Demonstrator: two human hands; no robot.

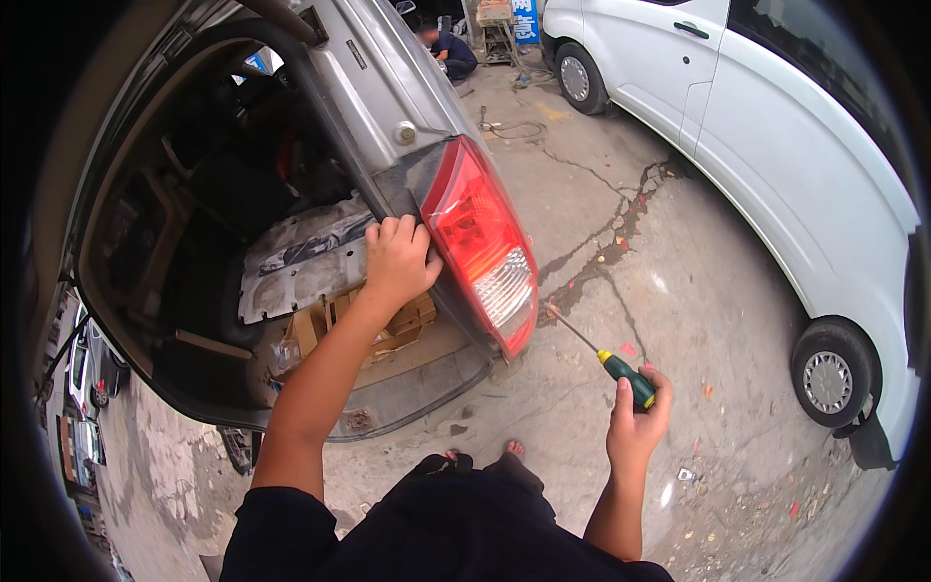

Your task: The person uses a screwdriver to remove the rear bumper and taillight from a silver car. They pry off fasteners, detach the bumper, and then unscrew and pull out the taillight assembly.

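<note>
My left hand rests on the edge of the rear opening of a silver vehicle, its fingers curled over the frame beside the red tail light. The tail light sits at the rear corner, with a clear ribbed section low down. In my right hand is a screwdriver with a dark green and yellow handle. Its shaft points up and left toward the lower outer edge of the light, and the tip appears just apart from it.
Inside the open cargo area are a dirty light panel and a cardboard box. A white van stands on the right. Cracked concrete with red fragments lies between. Another person crouches at the far end, near a cable.
</note>
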